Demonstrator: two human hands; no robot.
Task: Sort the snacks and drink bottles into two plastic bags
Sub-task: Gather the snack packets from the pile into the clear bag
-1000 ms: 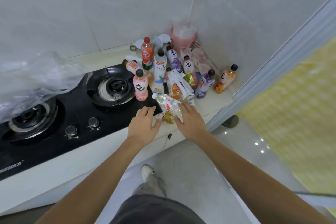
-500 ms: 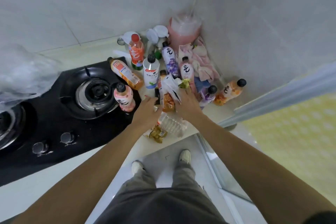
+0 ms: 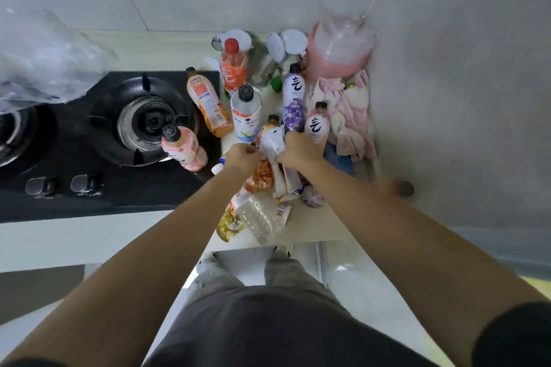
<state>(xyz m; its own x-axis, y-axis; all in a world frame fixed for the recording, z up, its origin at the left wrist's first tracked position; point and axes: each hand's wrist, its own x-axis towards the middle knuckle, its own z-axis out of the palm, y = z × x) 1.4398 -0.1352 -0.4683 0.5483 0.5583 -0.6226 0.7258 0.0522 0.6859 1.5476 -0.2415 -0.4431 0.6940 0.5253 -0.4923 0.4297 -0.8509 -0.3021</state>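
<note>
Colour reference, countertop items. Stove [image 3: 74,191]: black glass top, grey metal burner ring. Bottle on the stove [image 3: 185,148]: pink and white label, black cap. Lying bottle [image 3: 208,106]: orange contents, white and orange label. Red-capped bottle [image 3: 233,67]: orange-red label with white script. Upright bottle [image 3: 245,115]: white label (red band near the top), black cap. Purple bottle [image 3: 293,98]: white upper, purple floral print. Cloth [image 3: 348,110]: pink and cream patches. Snack packet [image 3: 229,225]: yellow-gold.

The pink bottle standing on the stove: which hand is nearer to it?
Left. The left hand is just right of the pink bottle, apart from it; the right hand is farther right, beyond the white packet.
</note>
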